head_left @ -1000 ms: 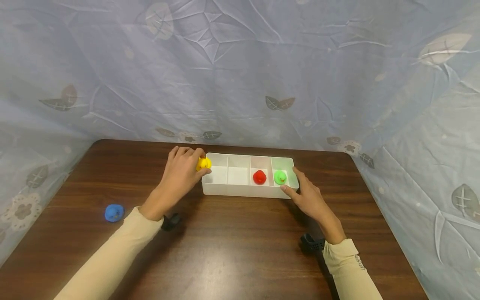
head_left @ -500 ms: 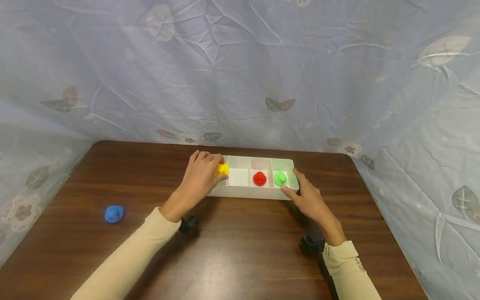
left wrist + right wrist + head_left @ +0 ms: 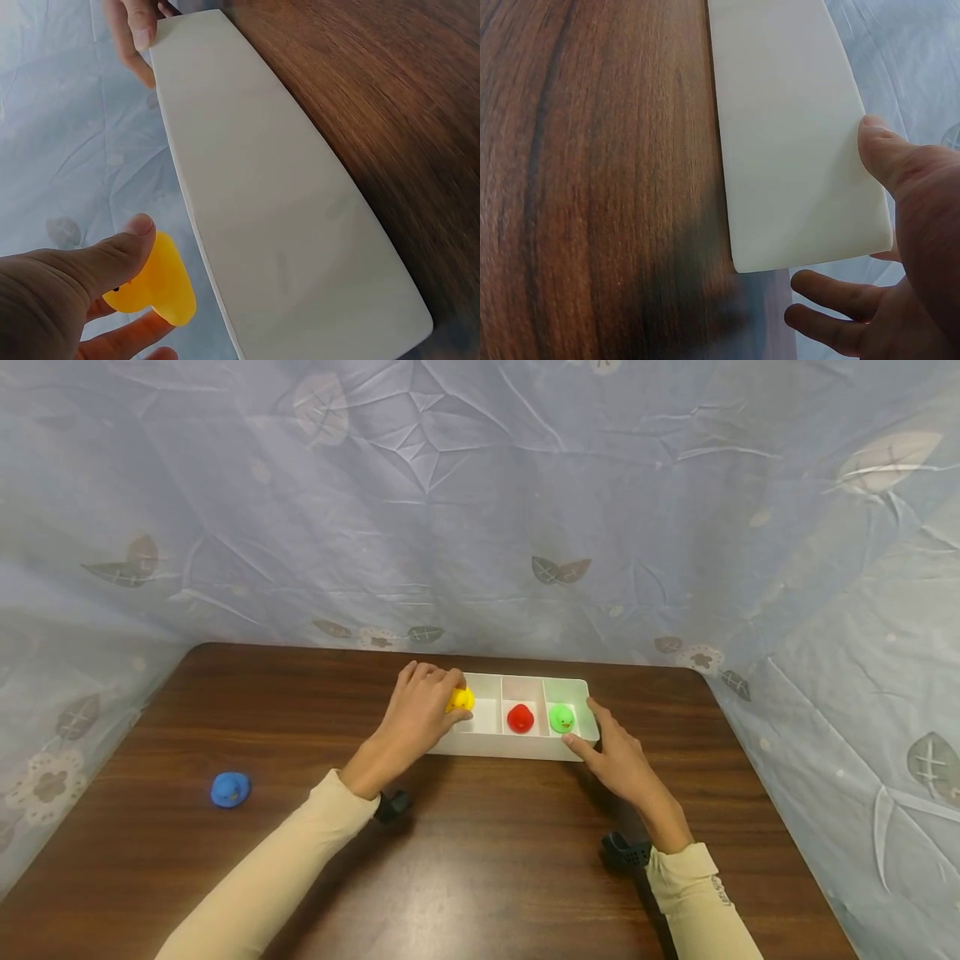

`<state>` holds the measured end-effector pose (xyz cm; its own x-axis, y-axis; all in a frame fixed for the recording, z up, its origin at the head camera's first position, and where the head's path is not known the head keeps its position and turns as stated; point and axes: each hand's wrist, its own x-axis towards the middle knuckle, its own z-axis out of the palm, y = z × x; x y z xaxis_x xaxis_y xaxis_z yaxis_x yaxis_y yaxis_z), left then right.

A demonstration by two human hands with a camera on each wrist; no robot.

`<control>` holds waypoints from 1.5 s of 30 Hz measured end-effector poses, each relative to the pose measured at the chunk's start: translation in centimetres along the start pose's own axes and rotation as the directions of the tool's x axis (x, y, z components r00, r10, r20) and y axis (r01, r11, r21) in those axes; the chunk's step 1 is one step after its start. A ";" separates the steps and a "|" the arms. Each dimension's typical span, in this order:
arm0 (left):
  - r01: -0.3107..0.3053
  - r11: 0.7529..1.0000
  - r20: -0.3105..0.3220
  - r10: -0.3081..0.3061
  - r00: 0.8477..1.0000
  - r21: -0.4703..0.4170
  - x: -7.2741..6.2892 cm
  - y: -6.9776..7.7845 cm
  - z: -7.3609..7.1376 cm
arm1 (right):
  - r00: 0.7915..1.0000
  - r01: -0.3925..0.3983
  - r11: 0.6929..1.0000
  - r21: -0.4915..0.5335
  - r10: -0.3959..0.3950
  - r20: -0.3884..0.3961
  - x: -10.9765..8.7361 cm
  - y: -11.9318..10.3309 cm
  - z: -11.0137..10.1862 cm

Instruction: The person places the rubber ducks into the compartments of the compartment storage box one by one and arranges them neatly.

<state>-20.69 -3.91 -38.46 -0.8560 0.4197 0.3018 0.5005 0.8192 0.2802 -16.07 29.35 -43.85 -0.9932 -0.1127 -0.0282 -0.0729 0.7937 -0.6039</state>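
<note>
Between the thumb and fingers of my left hand (image 3: 420, 706) is a yellow rubber duck (image 3: 462, 699). In the left wrist view the duck (image 3: 171, 289) shows just beyond the box's upper rim. From the head view it overlaps the second compartment from the left of a white divided box (image 3: 517, 746); the hand hides the box's left end. A red duck (image 3: 521, 719) sits in the third compartment, a green duck (image 3: 562, 719) in the rightmost. My right hand (image 3: 621, 758) holds the box's right end, thumb on the front rim (image 3: 874, 124), with two fingers extended past the end.
A blue duck (image 3: 229, 789) sits on the brown wooden table (image 3: 480, 852), left of my left forearm. Grey patterned cloth (image 3: 480, 510) hangs behind the table and along its sides. A dark wrist device (image 3: 626, 850) shows under the right wrist.
My left hand has carried the yellow duck rightward from beside the box's left end to over its second compartment. The right hand, the box and the other ducks stay in place.
</note>
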 end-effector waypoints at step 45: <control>-0.006 0.999 0.091 0.010 0.996 -0.035 2.4 1.3 3.4 | 1.000 -0.004 1.000 -0.006 0.004 -0.012 0.0 0.0 -0.1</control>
<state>-22.53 -0.54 -40.49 -0.8594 0.4616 0.2200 0.5102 0.8022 0.3102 -16.12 29.38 -43.81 -0.9945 -0.1025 -0.0205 -0.0698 0.7978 -0.5989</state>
